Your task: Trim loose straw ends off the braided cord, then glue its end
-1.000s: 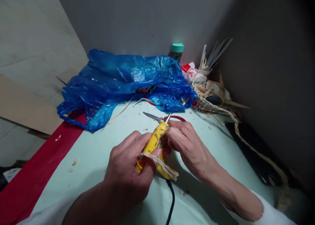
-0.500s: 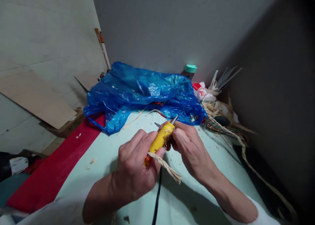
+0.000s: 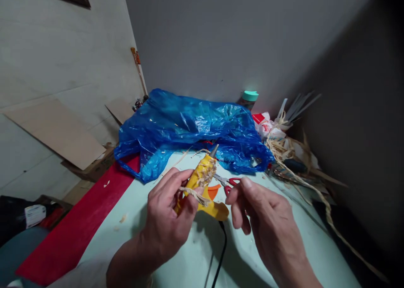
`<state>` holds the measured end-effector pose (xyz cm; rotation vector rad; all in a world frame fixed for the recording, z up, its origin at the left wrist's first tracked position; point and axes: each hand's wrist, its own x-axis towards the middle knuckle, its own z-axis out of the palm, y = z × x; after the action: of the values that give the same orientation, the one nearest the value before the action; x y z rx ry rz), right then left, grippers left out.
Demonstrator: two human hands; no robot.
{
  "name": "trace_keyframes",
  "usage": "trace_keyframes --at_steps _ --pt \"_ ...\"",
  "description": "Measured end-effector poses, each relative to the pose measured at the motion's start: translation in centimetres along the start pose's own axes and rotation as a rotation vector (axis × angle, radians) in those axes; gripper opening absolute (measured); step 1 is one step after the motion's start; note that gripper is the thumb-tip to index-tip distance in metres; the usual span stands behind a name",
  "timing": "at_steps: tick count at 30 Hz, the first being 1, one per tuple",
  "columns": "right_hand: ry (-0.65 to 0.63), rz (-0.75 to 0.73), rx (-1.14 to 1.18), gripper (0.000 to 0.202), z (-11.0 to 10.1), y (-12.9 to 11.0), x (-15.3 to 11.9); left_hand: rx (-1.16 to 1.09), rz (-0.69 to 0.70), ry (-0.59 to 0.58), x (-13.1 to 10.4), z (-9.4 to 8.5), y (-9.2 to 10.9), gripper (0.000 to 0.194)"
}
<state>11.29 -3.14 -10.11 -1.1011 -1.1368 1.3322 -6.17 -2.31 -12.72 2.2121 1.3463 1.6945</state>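
Observation:
A yellow glue gun (image 3: 200,174) is gripped in my left hand (image 3: 168,212), its metal nozzle pointing up and away. Its near side is crusted with dried glue and bits of fibre. A short twisted straw strand (image 3: 196,196) crosses the gun by my left thumb. The orange trigger (image 3: 213,191) and yellow handle are visible on the right side. My right hand (image 3: 265,220) is right of the gun, apart from it, with fingers loosely curled and nothing visible in them. Red-handled scissors (image 3: 224,181) are just beyond its fingertips, apparently on the table.
Behind the hands lies a crumpled blue plastic bag (image 3: 195,120). A jar with a green lid (image 3: 250,96) stands at the wall. Straw bundles (image 3: 279,149) and a long braid (image 3: 328,214) are on the right. A black cord (image 3: 221,254) runs down from the gun.
My right hand has come away from the glue gun to the right. The gun has turned, showing its crusted side, trigger and handle. The scissors are more visible; the view has shifted slightly.

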Motion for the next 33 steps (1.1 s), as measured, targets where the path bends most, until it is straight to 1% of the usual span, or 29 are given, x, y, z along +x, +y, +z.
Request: trace_keyframes --at_steps 2,4,5,7,9,12,14,16,18,20,22,24,26,29,33 --pt "0.039 -0.039 -0.024 0.036 -0.3 0.2 0.4 -0.009 -0.001 -0.041 -0.2 0.1 0.2 0.024" --pt "0.038 -0.036 0.026 0.025 -0.1 0.2 0.6 -0.026 0.042 -0.062 -0.3 0.2 0.5 0.028" --pt "0.026 -0.007 0.067 0.025 0.0 0.1 0.7 -0.03 0.08 -0.061 -0.2 0.2 0.7 0.03" --pt "0.006 0.058 0.145 0.031 0.4 -0.3 0.6 -0.014 0.155 -0.044 -0.1 0.1 1.0 0.032" --pt "-0.009 0.097 0.182 0.033 0.7 -0.7 0.3 0.063 0.197 -0.049 -0.1 0.0 1.3 0.03" --pt "-0.024 0.083 0.152 0.025 0.8 -1.3 0.1 0.248 0.241 -0.09 -0.2 -0.4 1.7 0.028" --pt "-0.031 0.06 0.102 0.029 0.7 -1.5 0.0 0.382 0.348 -0.151 -0.4 -0.6 1.8 0.03" --pt "-0.029 0.041 0.06 0.033 0.5 -1.5 -0.1 0.464 0.434 -0.184 -0.8 -0.6 1.9 0.031" --pt "-0.023 0.033 0.023 0.034 0.2 -1.3 -0.2 0.48 0.432 -0.182 -1.2 -0.4 2.0 0.033" --pt "-0.023 0.022 -0.005 0.034 0.0 -1.0 -0.2 0.467 0.382 -0.168 -1.6 0.0 2.1 0.033" --pt "-0.014 0.019 -0.016 0.033 -0.1 -0.5 -0.3 0.472 0.385 -0.152 -1.8 0.4 2.3 0.026" --pt "0.016 0.017 -0.013 0.033 -0.1 0.0 -0.2 0.481 0.413 -0.111 -1.8 0.8 2.5 0.021" --pt "0.05 0.018 0.0 0.031 -0.1 0.5 -0.2 0.473 0.436 -0.069 -1.7 1.2 2.6 0.025" --pt "0.05 0.025 0.028 0.028 -0.1 0.8 -0.1 0.429 0.43 -0.022 -1.5 1.7 2.6 0.033" --pt "0.025 0.062 0.078 0.028 0.2 0.7 0.0 0.409 0.423 -0.017 -1.6 1.9 2.2 0.038"
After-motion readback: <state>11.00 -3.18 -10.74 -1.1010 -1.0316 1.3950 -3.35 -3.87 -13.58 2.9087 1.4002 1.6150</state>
